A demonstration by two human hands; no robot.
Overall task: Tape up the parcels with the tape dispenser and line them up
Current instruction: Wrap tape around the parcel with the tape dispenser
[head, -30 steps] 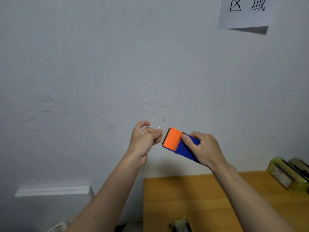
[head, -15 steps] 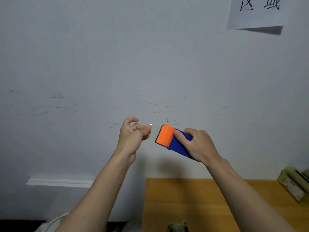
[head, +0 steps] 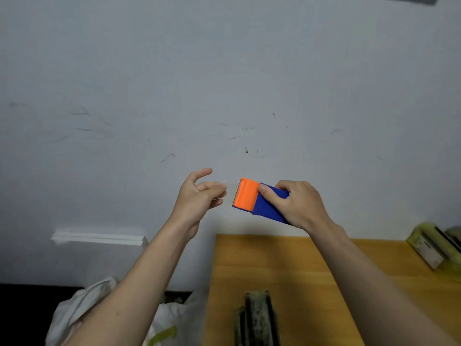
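I hold the tape dispenser [head: 258, 199], blue with an orange toothed cutter head, up in front of the wall, and my right hand [head: 296, 203] grips its blue body with the thumb at the orange edge. Just left of the cutter, my left hand [head: 199, 196] pinches the end of a strip of clear tape [head: 230, 189] between thumb and fingers, with the index finger raised. The tape is barely visible. A yellow-green wrapped parcel [head: 429, 248] lies at the table's right edge. A dark parcel [head: 258, 318] lies at the near middle.
The wooden table [head: 287, 265] stands against a scuffed white wall, under my right arm. Left of the table a white plastic bag [head: 82, 308] sits low on the floor. A white ledge [head: 99, 239] runs along the wall at left.
My left index finger has lifted off the pinch and a short stretch of clear tape now shows between my hands. The view has tilted down, showing more table and the bag.
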